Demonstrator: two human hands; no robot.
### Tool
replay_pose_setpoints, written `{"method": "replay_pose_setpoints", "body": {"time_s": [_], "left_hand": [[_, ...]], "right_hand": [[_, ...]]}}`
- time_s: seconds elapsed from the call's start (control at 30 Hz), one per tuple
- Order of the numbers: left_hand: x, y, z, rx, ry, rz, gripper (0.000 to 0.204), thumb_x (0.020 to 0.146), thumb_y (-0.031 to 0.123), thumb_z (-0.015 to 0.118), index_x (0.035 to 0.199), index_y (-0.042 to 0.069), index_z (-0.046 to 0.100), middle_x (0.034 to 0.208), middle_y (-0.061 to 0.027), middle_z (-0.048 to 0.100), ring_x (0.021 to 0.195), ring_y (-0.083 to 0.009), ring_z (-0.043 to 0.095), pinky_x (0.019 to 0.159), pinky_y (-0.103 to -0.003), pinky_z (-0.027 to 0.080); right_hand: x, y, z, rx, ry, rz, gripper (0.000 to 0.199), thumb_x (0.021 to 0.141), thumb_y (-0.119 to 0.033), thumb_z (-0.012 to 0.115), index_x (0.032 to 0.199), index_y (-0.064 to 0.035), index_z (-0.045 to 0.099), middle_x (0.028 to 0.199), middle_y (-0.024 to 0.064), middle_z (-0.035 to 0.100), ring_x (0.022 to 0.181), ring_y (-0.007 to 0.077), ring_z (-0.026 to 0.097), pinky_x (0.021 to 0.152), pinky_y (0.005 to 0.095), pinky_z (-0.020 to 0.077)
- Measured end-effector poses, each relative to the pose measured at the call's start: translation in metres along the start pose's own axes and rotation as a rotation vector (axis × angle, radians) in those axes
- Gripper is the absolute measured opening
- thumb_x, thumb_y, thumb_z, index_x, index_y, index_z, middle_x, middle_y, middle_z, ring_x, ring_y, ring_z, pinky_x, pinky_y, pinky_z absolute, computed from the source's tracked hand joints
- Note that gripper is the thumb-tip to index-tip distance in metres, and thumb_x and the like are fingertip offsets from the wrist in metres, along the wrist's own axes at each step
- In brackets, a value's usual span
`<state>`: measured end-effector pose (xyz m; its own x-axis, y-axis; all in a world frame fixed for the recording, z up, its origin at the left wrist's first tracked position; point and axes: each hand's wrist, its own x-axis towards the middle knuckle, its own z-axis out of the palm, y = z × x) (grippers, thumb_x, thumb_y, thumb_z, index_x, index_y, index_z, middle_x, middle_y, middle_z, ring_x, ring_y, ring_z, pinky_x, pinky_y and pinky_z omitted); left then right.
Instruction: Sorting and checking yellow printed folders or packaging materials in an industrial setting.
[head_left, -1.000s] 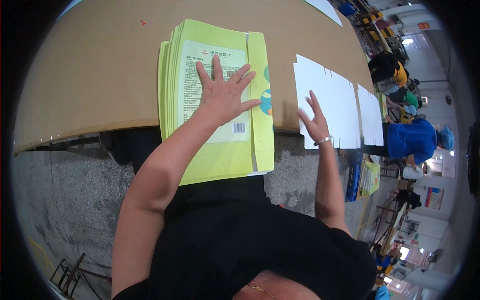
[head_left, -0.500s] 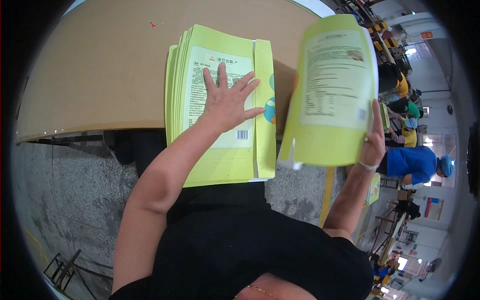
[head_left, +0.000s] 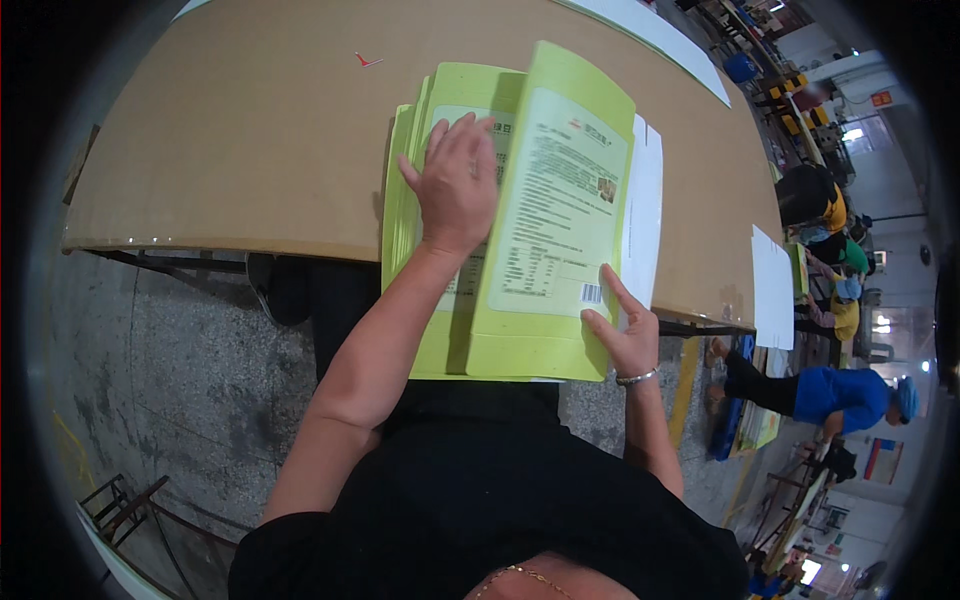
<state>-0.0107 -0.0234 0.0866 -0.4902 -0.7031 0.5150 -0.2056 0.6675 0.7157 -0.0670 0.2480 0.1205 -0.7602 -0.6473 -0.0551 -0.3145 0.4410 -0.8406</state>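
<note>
A stack of yellow-green printed carton blanks (head_left: 400, 220) lies at the near edge of the table. My left hand (head_left: 460, 195) is over the top of this stack, its fingers stretched out and a little blurred; it is open and holds nothing. My right hand (head_left: 635, 335) grips the lower right corner of another green carton blank (head_left: 560, 200), with thumb and forefinger on its printed face. That blank is slightly bowed, and its left edge overlaps the stack beside my left hand. White board (head_left: 643, 210) shows past its right edge.
The brown board-covered table (head_left: 240, 130) spreads to the left and beyond the stack. A small red scrap (head_left: 367, 60) lies on it. White sheets (head_left: 773, 285) sit at the right table edge. Further right, a person in blue (head_left: 840, 395) bends beside a blue pallet (head_left: 728, 425).
My right hand has brought the carton blank leftward from the right side, so it now overlaps the stack. My left hand's spread fingers have drawn closer together. The person in blue has moved.
</note>
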Motion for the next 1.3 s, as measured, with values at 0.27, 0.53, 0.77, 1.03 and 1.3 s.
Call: {"method": "replay_pose_setpoints", "body": {"time_s": [0.27,0.53,0.77,1.03,1.3], "left_hand": [[-0.002,-0.009,-0.029,0.029,-0.251,-0.006,0.049,0.086,0.012,0.064,0.133,0.006,0.051,0.141,-0.0211,0.045,0.132,-0.0364,0.040,0.110,-0.047,0.032],[-0.038,-0.006,0.021,0.465,-0.477,0.213,0.062,0.097,0.039,0.040,0.147,0.003,0.032,0.154,-0.0220,0.025,0.144,-0.0382,0.018,0.117,-0.056,0.005],[-0.033,-0.007,0.032,0.447,-0.492,0.258,0.061,0.098,0.038,0.040,0.147,0.003,0.031,0.154,-0.0199,0.025,0.144,-0.0359,0.019,0.118,-0.053,0.007],[-0.030,0.010,0.024,0.346,-0.457,0.367,0.055,0.097,0.040,0.046,0.148,0.026,0.035,0.156,0.0010,0.029,0.138,-0.0495,0.023,0.112,-0.064,0.013],[-0.022,0.023,0.024,0.478,-0.741,0.326,0.074,0.086,0.058,0.055,0.148,0.023,0.034,0.156,0.0086,0.029,0.142,-0.0538,0.004,0.105,-0.073,-0.009]], "right_hand": [[0.002,-0.026,0.057,-0.153,-0.036,-0.052,0.067,0.078,-0.015,0.073,0.141,-0.0080,0.048,0.116,0.0238,0.066,0.106,0.0260,0.066,0.091,0.0325,0.0501],[0.021,-0.032,-0.003,-0.133,-0.238,0.255,0.039,0.092,-0.017,0.062,0.129,-0.0033,0.060,0.079,0.0087,0.070,0.064,0.0149,0.068,0.057,0.0278,0.0530],[0.089,0.058,-0.012,0.383,-0.020,-0.194,0.068,0.101,-0.052,0.036,0.149,-0.0043,0.030,0.142,0.0170,0.041,0.131,0.0239,0.039,0.106,0.0408,0.0327],[0.070,0.012,0.053,-0.947,-0.044,-0.446,0.077,0.094,-0.052,0.046,0.149,-0.0021,0.028,0.157,0.0158,0.024,0.147,0.0295,0.018,0.119,0.0504,0.0072],[0.041,0.025,0.016,-0.438,0.111,-0.454,0.036,0.092,-0.025,0.058,0.121,-0.0040,0.063,0.124,0.0153,0.062,0.125,0.0286,0.053,0.113,0.0528,0.0229]]}}
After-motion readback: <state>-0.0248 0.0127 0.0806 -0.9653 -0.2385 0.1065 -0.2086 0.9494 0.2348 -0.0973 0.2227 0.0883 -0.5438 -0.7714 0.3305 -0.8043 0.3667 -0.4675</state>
